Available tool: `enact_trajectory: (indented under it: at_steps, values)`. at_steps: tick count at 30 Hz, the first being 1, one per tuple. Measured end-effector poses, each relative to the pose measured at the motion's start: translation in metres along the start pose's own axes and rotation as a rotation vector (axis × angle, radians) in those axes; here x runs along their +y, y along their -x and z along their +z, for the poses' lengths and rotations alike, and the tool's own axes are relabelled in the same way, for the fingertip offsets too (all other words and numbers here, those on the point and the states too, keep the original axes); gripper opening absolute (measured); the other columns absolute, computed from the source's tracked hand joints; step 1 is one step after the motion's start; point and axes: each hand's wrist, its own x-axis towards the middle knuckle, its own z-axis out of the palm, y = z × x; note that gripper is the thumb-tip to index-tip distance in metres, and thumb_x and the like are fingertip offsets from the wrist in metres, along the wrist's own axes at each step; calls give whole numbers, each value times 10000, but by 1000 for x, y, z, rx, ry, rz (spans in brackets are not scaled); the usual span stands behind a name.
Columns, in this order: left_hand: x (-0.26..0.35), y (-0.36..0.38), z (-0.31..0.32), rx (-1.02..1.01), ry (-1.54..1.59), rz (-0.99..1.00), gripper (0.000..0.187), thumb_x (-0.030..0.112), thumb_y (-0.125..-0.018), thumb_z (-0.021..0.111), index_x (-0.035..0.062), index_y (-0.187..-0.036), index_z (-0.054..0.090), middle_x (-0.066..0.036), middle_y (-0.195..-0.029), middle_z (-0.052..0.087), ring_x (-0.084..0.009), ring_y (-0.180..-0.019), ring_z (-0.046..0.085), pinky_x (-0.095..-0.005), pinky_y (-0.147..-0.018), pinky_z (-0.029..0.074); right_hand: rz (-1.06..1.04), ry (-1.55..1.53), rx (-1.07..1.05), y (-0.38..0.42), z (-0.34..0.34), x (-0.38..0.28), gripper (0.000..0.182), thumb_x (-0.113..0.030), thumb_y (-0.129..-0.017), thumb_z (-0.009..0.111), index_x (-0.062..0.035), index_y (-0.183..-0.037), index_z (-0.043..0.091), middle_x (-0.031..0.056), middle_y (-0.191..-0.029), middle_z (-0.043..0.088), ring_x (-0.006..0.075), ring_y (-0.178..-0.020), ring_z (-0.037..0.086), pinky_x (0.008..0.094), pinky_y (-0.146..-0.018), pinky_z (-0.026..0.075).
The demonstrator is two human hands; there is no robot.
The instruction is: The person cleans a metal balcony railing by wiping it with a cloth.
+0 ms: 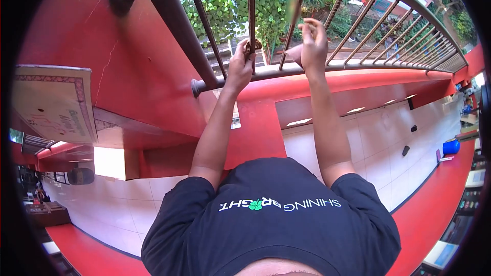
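Note:
My left hand [239, 69] is closed on a small round dark-brown thing [253, 47], right at one of the upright bars of a dark metal railing [204, 18]. Further right, my right hand [313, 48] is raised in front of the railing, its fingers curled and a little smeared by motion. Something brownish shows between those fingers, but I cannot tell what it is. Beside its thumb side lies a pinkish patch [294, 54]. A blurred greenish streak [293, 10] overlaps a bar just above this hand.
A red wall [128, 56] with a crack stands at the left, with a printed sign board [53, 105] below. Red ledge [353, 77] runs under the railing. Leafy plants [230, 0] grow beyond it. Pale tiled floor [368, 143], dark footwear [405, 151] and a blue container [451, 146] are at right.

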Motion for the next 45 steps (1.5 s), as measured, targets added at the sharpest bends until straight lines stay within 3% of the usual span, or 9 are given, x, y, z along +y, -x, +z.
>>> enact_trajectory:
  at_steps: [2, 9, 16, 21, 26, 32, 38, 43, 45]
  values:
    - [2, 14, -7, 75, 9, -120, 352, -6, -1034, 488, 3, -1384, 461, -108, -1187, 668, -157, -985, 666, -300, -847, 533, 127, 28, 69, 35, -13, 25, 207, -219, -1000, 594, -29, -1046, 660, 93, -897, 726, 195, -834, 662, 338, -794, 507]
    - [39, 88, 4, 14, 403, -475, 159, 72, -1033, 550, 19, -1180, 517, -114, -1121, 684, -171, -909, 721, -267, -674, 619, 445, -234, -603, 134, -16, 26, 288, -290, -945, 722, -9, -993, 686, 58, -890, 712, 115, -880, 648, 284, -819, 495]
    - [45, 125, -1, -42, 350, -598, 229, 105, -964, 698, -12, -1151, 639, -73, -975, 725, -119, -734, 703, -245, -611, 583, 798, -460, -675, 158, -20, 35, 229, -254, -990, 665, -34, -1055, 676, 20, -963, 678, 82, -870, 593, 248, -797, 476]
    - [41, 143, 8, 29, 290, -526, 867, 241, -851, 840, 4, -1467, 278, -183, -1329, 557, -230, -1154, 636, -314, -802, 616, 860, -614, -586, 157, -11, 35, 245, -275, -1015, 634, -35, -1059, 664, 21, -895, 673, 75, -798, 603, 250, -675, 508]
    - [78, 145, 9, -6, 369, -732, 703, 195, -840, 844, -52, -1371, 453, -202, -1238, 617, -195, -1028, 680, -295, -762, 614, 803, -586, -581, 155, 3, 22, 258, -286, -1025, 616, -33, -1060, 652, 29, -911, 672, 79, -783, 602, 249, -667, 513]
    - [63, 159, -19, 44, 287, -677, 523, 133, -868, 784, -38, -1288, 523, -138, -1133, 653, -156, -930, 681, -278, -764, 586, 716, -536, -612, 161, 21, 23, 233, -254, -1046, 562, -34, -1004, 625, 28, -863, 649, 76, -778, 588, 266, -674, 505]
    - [54, 142, -75, 593, -29, -475, 382, 78, -827, 754, 1, -1125, 528, -107, -990, 646, -153, -865, 637, -298, -775, 518, 553, -165, -530, 155, 51, 34, 215, -230, -1055, 488, -36, -968, 522, 36, -904, 626, 80, -787, 579, 284, -768, 504]
    - [84, 62, -93, 656, -228, -120, 247, -21, -898, 581, 7, -1081, 419, -183, -1088, 587, -243, -942, 615, -356, -833, 484, 258, -76, -251, 140, 108, 6, 312, -208, -1051, 474, 45, -1202, 577, 229, -1023, 710, 298, -946, 719, 402, -814, 545]
    - [84, 32, -102, 655, -541, 267, 253, -94, -945, 441, 7, -1151, 335, -259, -1290, 532, -297, -1155, 588, -372, -999, 441, 235, -38, -196, 126, 115, -26, 312, -202, -1059, 476, 39, -1173, 639, 193, -1011, 723, 271, -915, 715, 382, -821, 542]
